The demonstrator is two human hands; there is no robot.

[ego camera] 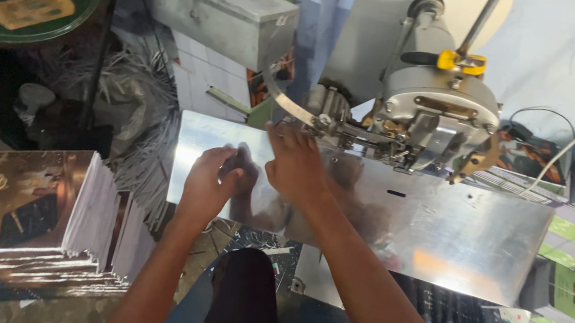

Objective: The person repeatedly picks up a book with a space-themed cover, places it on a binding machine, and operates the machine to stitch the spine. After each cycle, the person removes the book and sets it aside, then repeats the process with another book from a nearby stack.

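Both hands (207,180) (294,166) rest on the crosswise-lying metal plate (455,235).

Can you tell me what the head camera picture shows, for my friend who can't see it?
Two bare hands rest on a shiny metal table under a grey machine: the left hand lies curled on the plate, the right hand reaches toward the machine's head. A stack of glossy books sits at the left.

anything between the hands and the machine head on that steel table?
Nothing visible. Both hands rest on the steel table: left hand mid-plate, right hand just short of the machine head. The plate between them shows bare.
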